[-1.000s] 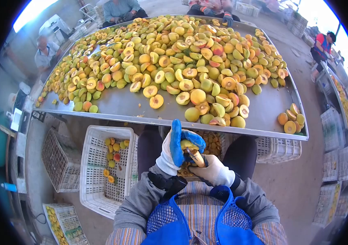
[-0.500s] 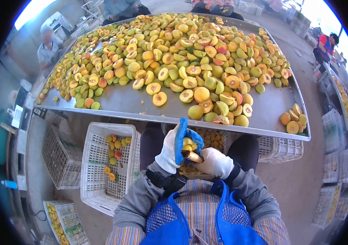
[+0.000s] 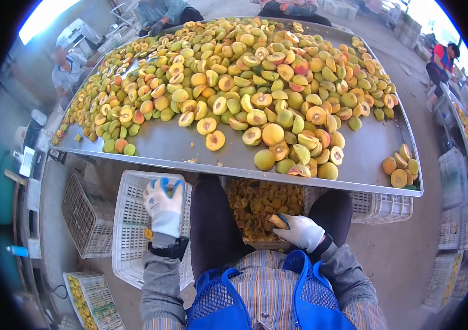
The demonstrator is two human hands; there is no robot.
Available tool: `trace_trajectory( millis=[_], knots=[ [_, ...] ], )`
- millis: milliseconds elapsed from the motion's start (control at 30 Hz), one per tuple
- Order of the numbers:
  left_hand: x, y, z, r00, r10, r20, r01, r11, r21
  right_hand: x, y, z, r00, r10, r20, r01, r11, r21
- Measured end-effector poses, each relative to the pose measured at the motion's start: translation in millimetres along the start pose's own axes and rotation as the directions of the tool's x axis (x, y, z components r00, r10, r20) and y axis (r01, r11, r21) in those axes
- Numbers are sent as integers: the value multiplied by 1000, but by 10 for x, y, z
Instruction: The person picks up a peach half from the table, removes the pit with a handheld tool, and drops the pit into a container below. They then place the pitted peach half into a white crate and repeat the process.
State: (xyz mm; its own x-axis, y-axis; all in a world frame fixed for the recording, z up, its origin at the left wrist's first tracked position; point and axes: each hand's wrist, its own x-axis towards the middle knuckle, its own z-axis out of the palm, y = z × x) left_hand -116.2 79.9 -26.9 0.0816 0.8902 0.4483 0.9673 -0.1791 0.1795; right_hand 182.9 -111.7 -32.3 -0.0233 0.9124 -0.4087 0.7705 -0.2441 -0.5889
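My left hand (image 3: 164, 204), in a white glove with blue fingertips, reaches down into the white plastic crate (image 3: 125, 225) on my left. Its fingers are spread, and the fruit under them is mostly hidden. My right hand (image 3: 302, 233), gloved in white, is closed around a short wooden tool (image 3: 278, 221) near my right knee. The tool's working end is hard to make out. Between my knees, below the table edge, a container of brownish-yellow fruit scraps (image 3: 264, 206) lies close to the right hand. Halved yellow-green peaches (image 3: 256, 117) cover much of the metal table (image 3: 162, 144).
A raised metal rim runs along the table's near edge. Another crate (image 3: 84, 214) stands at far left, with a fruit-filled crate (image 3: 93, 300) below it. A crate (image 3: 382, 206) sits under the table's right side. Co-workers (image 3: 169, 14) are around the table; another person (image 3: 441, 66) stands far right.
My left hand has moved from in front of my body, where it held peach pieces, left and down into the crate. My right hand has lowered slightly rightward, keeping the wooden tool.
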Motion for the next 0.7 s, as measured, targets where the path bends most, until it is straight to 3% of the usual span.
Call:
trace_trajectory(
  millis=[33,67,133,167,200,233,300,367,400,433,500,567,633,700],
  knots=[
    [77,318,-77,996,41,79,-23,976,-218,2,-10,15,999,37,18,-37,999,-8],
    [77,556,70,958,276,-84,-287,939,-189,25,-15,47,1000,30,-9,-30,1000,-11],
    [220,1284,-12,887,393,244,-286,881,-376,36,-40,51,999,21,-29,-20,999,25],
    [271,1625,41,828,401,391,-310,910,-277,34,-54,47,999,12,-44,-9,998,62],
    [288,1850,218,801,427,419,-332,900,-281,19,-89,15,999,39,-33,-37,998,58],
    [414,2140,150,663,325,675,-249,945,-211,24,-75,17,998,47,-36,-44,997,60],
    [468,2195,521,663,320,677,-116,937,-329,18,-39,57,996,89,-3,-88,994,60],
    [542,2064,618,626,343,700,130,840,-527,-1,-10,49,995,102,-9,-101,991,93],
    [532,1942,702,684,343,644,194,766,-613,-9,18,36,992,78,-103,-63,988,141],
    [544,1827,733,698,382,606,393,503,-770,-18,39,27,979,57,-195,-20,982,185],
    [472,1608,374,591,366,719,775,-10,-632,-50,-38,-126,964,71,-256,32,925,377],
    [322,1456,262,638,555,534,760,-342,-552,-84,-227,-265,950,85,-300,67,883,464],
    [148,1440,31,635,554,539,768,-377,-518,-116,-399,-334,937,38,-347,127,889,440],
    [-41,1441,-155,617,550,562,786,-409,-463,-117,-521,-316,893,-30,-449,180,938,296]
  ],
)
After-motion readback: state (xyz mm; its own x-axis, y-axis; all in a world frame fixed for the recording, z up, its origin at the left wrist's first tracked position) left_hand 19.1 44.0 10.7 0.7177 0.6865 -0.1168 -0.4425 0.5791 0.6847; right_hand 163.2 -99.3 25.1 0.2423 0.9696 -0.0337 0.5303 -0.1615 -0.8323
